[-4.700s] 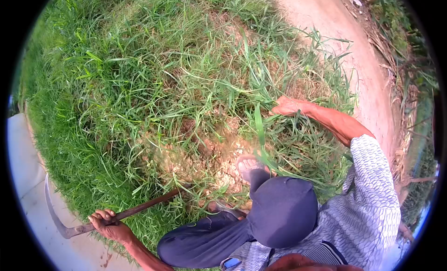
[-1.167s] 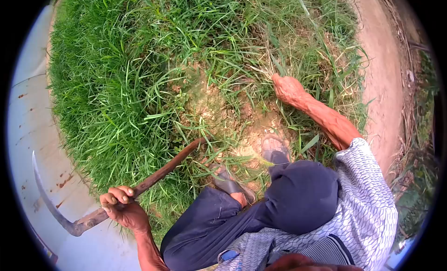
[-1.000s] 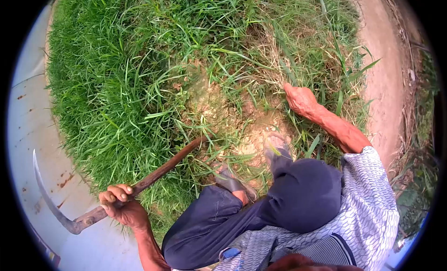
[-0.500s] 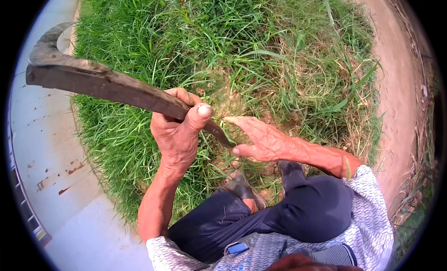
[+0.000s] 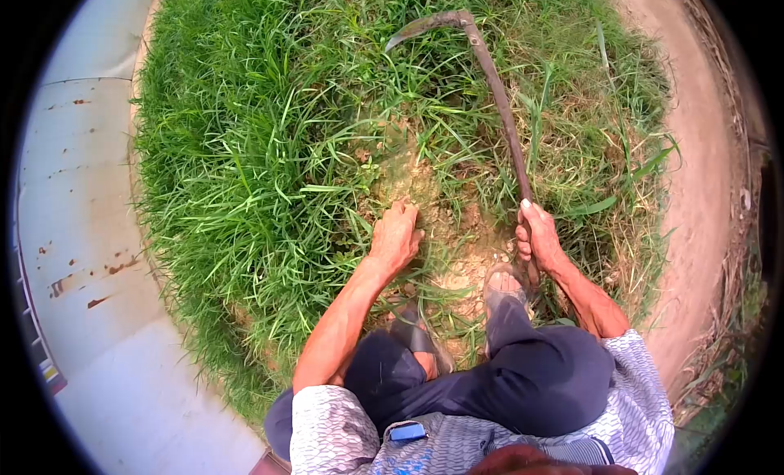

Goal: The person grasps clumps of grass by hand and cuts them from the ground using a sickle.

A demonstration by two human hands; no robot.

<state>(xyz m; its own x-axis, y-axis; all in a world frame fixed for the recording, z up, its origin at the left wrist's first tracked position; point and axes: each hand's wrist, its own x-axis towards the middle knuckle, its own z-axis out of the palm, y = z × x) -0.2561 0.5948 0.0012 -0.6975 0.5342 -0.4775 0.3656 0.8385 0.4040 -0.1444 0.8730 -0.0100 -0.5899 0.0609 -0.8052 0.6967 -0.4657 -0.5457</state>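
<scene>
My right hand (image 5: 539, 238) is wrapped round the lower end of a sickle's wooden handle. The sickle (image 5: 500, 87) reaches away from me over the grass, its curved blade (image 5: 429, 24) at the far end pointing left. Lower and to the left, my left hand (image 5: 396, 237) hangs over a bare patch of soil (image 5: 404, 169). Its fingers are curled in and nothing sticks out of them; the palm is hidden. Tall green grass (image 5: 237, 165) stands just left of that hand.
Flattened, partly dry grass (image 5: 588, 140) lies to the right, bordered by a dirt path (image 5: 694, 148). A pale, rust-stained panel surface (image 5: 90, 230) runs along the left. My shoes (image 5: 502, 291) are on the soil close below my hands.
The sickle has passed from my left hand to my right and swung out ahead over the grass. My left hand has come down and right, towards the bare soil.
</scene>
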